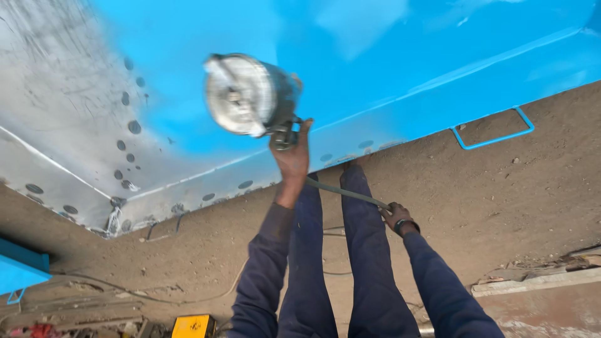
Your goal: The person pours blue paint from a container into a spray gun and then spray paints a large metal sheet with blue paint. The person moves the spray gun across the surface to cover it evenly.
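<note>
My left hand (291, 156) is raised and grips the handle of a paint spray gun (250, 94), whose round metal cup is smeared with white and grey. The gun sits in front of a large metal panel (375, 56) that is bright blue over most of its face and bare grey with dark spots on its left part (56, 112). Lower down, my right hand (395, 216), with a dark band on the wrist, holds the grey air hose (344, 191) that runs up to the gun. Both sleeves and my trouser legs (338, 250) are dark blue.
The ground (501, 200) is bare brown dirt. A blue metal loop handle (494, 131) juts from the panel's lower edge. A blue metal piece (22, 266) lies at the left, a yellow box (194, 327) at the bottom, boards (532, 281) at the right, and thin cables (188, 297) across the dirt.
</note>
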